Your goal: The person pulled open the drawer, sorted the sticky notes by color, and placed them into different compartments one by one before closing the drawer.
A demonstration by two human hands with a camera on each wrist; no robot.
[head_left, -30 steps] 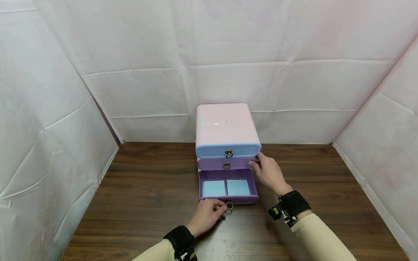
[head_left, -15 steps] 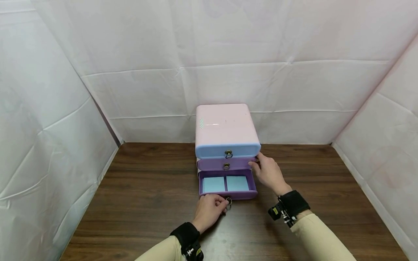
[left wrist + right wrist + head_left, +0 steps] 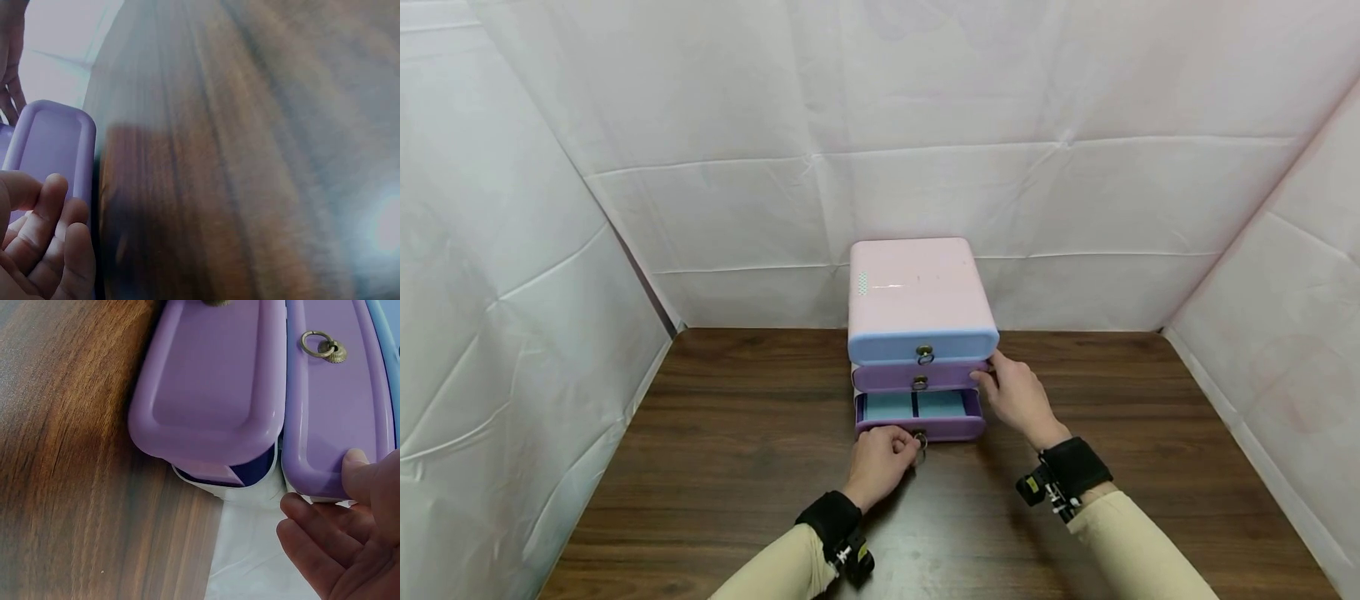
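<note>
Wooden table (image 3: 722, 433) — drawer chest (image 3: 917, 292) atop

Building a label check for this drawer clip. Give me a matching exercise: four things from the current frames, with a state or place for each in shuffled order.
Things
1. bottom drawer
2. middle drawer
3. left hand
4. right hand

States or places
A. fully shut, ring pull hanging on its front
B. partly pulled out, blue lining showing inside
C. fingers on the right side of the drawer unit
D. fingers at the ring pull of the lowest drawer

Pairs: 1-B, 2-A, 3-D, 4-C
</note>
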